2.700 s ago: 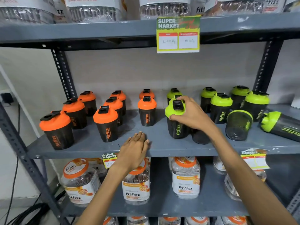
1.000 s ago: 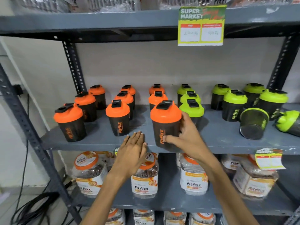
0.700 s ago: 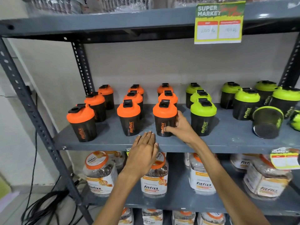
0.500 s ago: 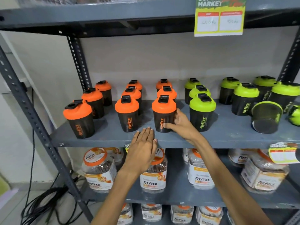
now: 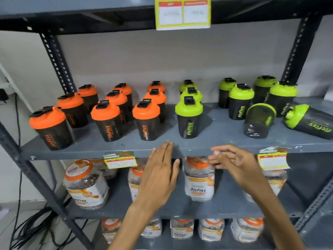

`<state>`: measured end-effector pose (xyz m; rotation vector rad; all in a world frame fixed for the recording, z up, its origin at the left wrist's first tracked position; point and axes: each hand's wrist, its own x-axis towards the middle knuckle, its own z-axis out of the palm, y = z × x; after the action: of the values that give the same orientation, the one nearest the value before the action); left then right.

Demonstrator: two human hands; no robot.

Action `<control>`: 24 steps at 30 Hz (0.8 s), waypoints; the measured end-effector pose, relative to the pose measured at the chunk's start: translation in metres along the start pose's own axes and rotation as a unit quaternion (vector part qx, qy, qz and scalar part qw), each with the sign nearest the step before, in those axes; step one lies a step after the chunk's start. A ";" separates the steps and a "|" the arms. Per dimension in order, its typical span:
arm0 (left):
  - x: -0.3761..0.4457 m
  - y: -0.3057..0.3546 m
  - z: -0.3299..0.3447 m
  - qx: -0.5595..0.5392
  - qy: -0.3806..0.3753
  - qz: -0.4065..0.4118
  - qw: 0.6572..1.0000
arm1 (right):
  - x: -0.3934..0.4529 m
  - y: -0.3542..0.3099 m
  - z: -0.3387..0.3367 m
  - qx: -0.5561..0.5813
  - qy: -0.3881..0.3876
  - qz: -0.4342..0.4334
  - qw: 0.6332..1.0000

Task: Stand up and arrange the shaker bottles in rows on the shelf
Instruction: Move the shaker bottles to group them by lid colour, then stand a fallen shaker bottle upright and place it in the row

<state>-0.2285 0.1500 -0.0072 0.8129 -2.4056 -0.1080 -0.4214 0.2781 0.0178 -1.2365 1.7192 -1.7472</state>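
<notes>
Black shaker bottles stand in rows on the grey shelf (image 5: 216, 141). Several orange-lidded ones fill the left; the front one of the third row (image 5: 146, 120) stands free. Green-lidded bottles stand to the right, the nearest (image 5: 188, 118) upright. Two green-lidded bottles lie on their sides at the far right: one (image 5: 259, 120) with its base toward me, one (image 5: 310, 121) with its lid pointing left. My left hand (image 5: 161, 170) rests flat on the shelf's front edge, fingers together. My right hand (image 5: 232, 161) hovers just below that edge, fingers loosely curled, holding nothing.
Clear Fitfizz jars (image 5: 198, 179) fill the two shelves below. Price tags hang from the upper shelf (image 5: 182, 13) and the front edge (image 5: 119, 159). Dark perforated uprights (image 5: 57, 58) frame the shelf. Black cables (image 5: 32, 226) lie on the floor at left.
My right hand has let go of the front orange-lidded bottle and pulled back below the shelf edge. The bottle stays upright in its row. My left hand has kept its place.
</notes>
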 end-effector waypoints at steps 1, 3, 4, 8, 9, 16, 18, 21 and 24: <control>0.006 0.018 0.006 -0.001 0.002 0.009 1.000 | -0.001 0.002 -0.021 -0.005 0.017 0.009 1.000; 0.021 0.054 0.020 -0.007 0.001 0.030 1.000 | 0.002 0.004 -0.064 -0.017 0.041 0.030 0.999; 0.030 0.070 0.028 -0.007 -0.002 0.041 0.999 | 0.005 0.004 -0.084 -0.018 0.051 0.033 0.998; 0.075 0.122 0.060 -0.023 -0.032 0.052 0.998 | 0.025 0.003 -0.152 0.005 0.139 -0.008 0.990; 0.087 0.131 0.066 -0.027 -0.037 0.050 0.998 | 0.032 0.004 -0.164 0.002 0.159 -0.012 0.987; 0.144 0.141 0.092 -0.004 -0.101 -0.010 0.995 | 0.088 0.014 -0.181 -0.146 0.123 0.130 0.973; 0.147 0.139 0.095 0.005 -0.113 -0.018 0.993 | 0.097 0.007 -0.170 -0.172 0.105 0.152 0.968; 0.147 0.138 0.097 0.015 -0.135 -0.022 0.990 | 0.113 0.001 -0.153 -0.185 0.102 0.178 0.961; 0.148 0.137 0.098 0.024 -0.155 -0.023 0.987 | 0.125 0.001 -0.141 -0.222 0.097 0.194 0.951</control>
<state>-0.4499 0.1652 0.0220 0.9327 -2.6893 -0.2108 -0.5999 0.2634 0.0760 -0.8151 2.3739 -1.3258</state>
